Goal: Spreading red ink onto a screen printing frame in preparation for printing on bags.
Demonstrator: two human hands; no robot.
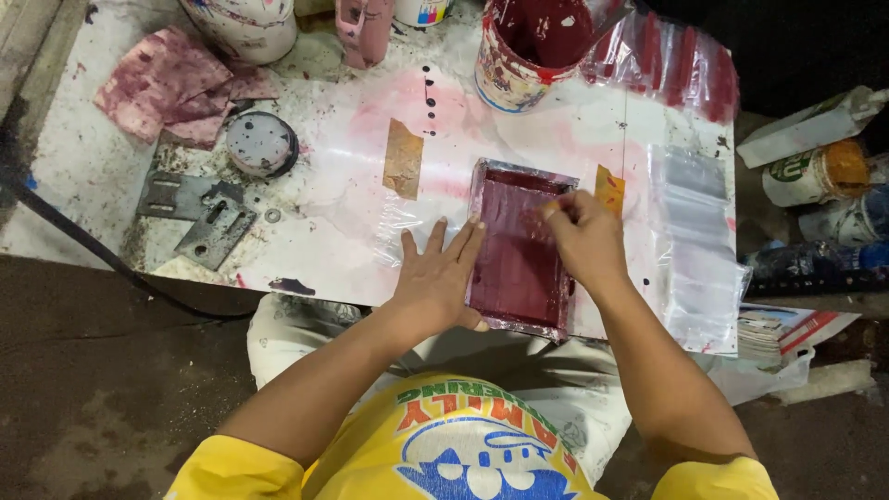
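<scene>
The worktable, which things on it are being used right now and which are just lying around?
In use: red-inked frame, left hand steadying its edge, right hand working over it.

Lying about: red paint bucket, stained rags, metal brackets, round lid.

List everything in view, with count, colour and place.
printing frame: one, dark red, centre of board
worktable: one, white, pink-stained
paint bucket: one, red inside, top centre
plastic sheets: several, clear, right edge
rags: a few, maroon-stained, top left
round lid: one, grey, left of centre
metal brackets: two, grey, lower left
tape strips: two, tan and orange, near frame
bottles: several, far right
left hand: flat on frame's left edge
right hand: fingers pinched over frame
</scene>
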